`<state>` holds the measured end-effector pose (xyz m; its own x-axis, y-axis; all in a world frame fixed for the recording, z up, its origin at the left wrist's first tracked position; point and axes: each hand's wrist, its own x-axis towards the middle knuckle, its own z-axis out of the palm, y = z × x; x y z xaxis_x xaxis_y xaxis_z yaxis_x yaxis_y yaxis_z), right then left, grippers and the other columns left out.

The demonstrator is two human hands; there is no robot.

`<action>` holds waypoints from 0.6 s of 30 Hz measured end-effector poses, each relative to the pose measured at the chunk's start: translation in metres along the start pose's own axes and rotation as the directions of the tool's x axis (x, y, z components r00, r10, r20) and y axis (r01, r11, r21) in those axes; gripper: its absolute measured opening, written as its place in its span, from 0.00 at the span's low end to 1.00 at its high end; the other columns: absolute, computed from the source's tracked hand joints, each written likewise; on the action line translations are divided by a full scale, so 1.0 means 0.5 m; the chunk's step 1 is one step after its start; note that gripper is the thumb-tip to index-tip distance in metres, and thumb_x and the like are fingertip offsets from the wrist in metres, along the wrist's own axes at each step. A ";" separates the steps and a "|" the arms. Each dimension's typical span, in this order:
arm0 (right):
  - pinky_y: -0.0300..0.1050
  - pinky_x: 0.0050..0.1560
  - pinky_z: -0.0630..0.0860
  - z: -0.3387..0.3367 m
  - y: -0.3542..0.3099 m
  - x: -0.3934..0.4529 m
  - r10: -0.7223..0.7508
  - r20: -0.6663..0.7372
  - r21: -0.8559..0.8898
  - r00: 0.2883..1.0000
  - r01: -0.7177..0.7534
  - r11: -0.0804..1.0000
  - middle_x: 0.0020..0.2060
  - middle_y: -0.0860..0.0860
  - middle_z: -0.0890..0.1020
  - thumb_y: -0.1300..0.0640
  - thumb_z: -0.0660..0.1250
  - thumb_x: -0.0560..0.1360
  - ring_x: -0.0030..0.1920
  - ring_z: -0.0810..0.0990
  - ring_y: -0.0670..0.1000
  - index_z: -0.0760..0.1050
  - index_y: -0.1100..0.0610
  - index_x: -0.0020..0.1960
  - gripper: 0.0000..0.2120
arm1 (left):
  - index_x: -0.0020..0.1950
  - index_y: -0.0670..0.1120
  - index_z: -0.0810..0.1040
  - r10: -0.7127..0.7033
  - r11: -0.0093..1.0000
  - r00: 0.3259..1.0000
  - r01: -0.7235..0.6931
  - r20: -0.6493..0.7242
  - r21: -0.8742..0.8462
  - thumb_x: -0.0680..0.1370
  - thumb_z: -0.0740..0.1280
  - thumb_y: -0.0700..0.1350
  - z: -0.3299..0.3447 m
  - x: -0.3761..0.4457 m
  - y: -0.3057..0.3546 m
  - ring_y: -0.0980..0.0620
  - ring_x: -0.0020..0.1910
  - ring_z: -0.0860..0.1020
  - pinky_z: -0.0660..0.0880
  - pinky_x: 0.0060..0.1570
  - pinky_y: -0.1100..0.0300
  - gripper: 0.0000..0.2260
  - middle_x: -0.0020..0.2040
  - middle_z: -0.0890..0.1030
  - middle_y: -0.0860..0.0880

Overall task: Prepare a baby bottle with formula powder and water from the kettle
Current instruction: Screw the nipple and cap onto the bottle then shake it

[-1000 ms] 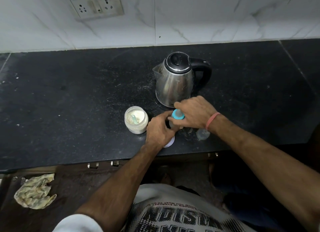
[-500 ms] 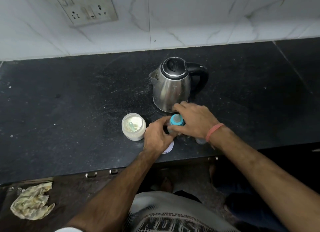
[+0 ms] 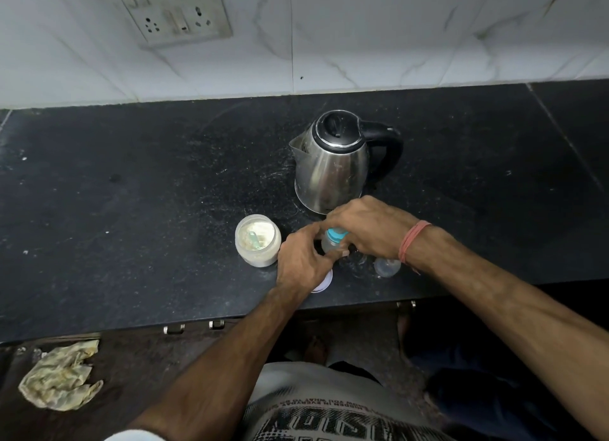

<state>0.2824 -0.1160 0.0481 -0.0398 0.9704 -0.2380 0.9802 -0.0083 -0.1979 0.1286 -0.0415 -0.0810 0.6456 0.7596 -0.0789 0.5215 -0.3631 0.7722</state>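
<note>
Head view: baby bottle (image 3: 330, 243) stands upright near the countertop (image 3: 131, 210) front edge, between both hands. Left hand (image 3: 301, 259) grips its body; right hand (image 3: 369, 229) curls over the blue collar (image 3: 336, 234) from above. Kettle (image 3: 333, 167) stands just behind; open formula jar (image 3: 257, 240) just left; white tiled wall (image 3: 395, 38) behind

Both hands (image 3: 304, 259) (image 3: 369, 229) fwd, fingers curled

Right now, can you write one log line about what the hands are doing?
left hand: holds clear baby bottle | right hand: grips bottle's blue collar | open glass powder jar: left of bottle | steel kettle: behind
</note>
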 end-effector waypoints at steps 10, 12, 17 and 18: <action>0.51 0.59 0.83 0.028 0.012 -0.002 -0.093 -0.038 -0.150 0.995 0.087 0.985 0.60 0.51 0.81 0.52 0.74 0.82 0.57 0.83 0.53 0.76 0.54 0.72 0.20 | 0.67 0.57 0.87 0.033 0.999 0.999 -0.033 -0.007 0.006 0.72 0.84 0.62 0.001 -0.006 0.000 0.54 0.57 0.88 0.84 0.58 0.49 0.25 0.58 0.91 0.57; 0.53 0.61 0.82 0.046 0.012 -0.009 -0.060 -0.064 -0.148 0.996 0.050 0.988 0.61 0.53 0.80 0.52 0.73 0.83 0.59 0.81 0.54 0.75 0.55 0.72 0.20 | 0.68 0.58 0.86 0.046 0.999 0.999 -0.046 -0.008 -0.005 0.72 0.83 0.65 0.004 -0.008 -0.003 0.56 0.57 0.87 0.84 0.58 0.49 0.27 0.58 0.90 0.59; 0.53 0.62 0.82 0.081 -0.006 -0.017 0.033 -0.136 -0.123 0.990 -0.050 0.991 0.61 0.55 0.79 0.51 0.71 0.84 0.61 0.80 0.56 0.74 0.56 0.71 0.18 | 0.68 0.58 0.87 0.062 0.997 0.998 -0.063 -0.025 -0.038 0.70 0.74 0.70 0.008 -0.012 0.000 0.55 0.58 0.87 0.83 0.59 0.51 0.30 0.58 0.90 0.58; 0.52 0.62 0.82 0.080 -0.006 -0.018 0.028 -0.138 -0.120 0.990 -0.045 0.992 0.61 0.55 0.79 0.49 0.70 0.85 0.60 0.81 0.55 0.74 0.56 0.71 0.18 | 0.66 0.58 0.87 0.065 0.997 0.998 -0.065 -0.017 -0.040 0.70 0.74 0.69 0.005 -0.012 0.000 0.55 0.56 0.87 0.83 0.57 0.51 0.29 0.57 0.90 0.58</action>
<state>0.2720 -0.1346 0.0129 0.0146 0.9938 -0.1098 0.9972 -0.0226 -0.0719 0.1261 -0.0474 -0.0823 0.6682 0.7438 -0.0177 0.4553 -0.3899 0.8004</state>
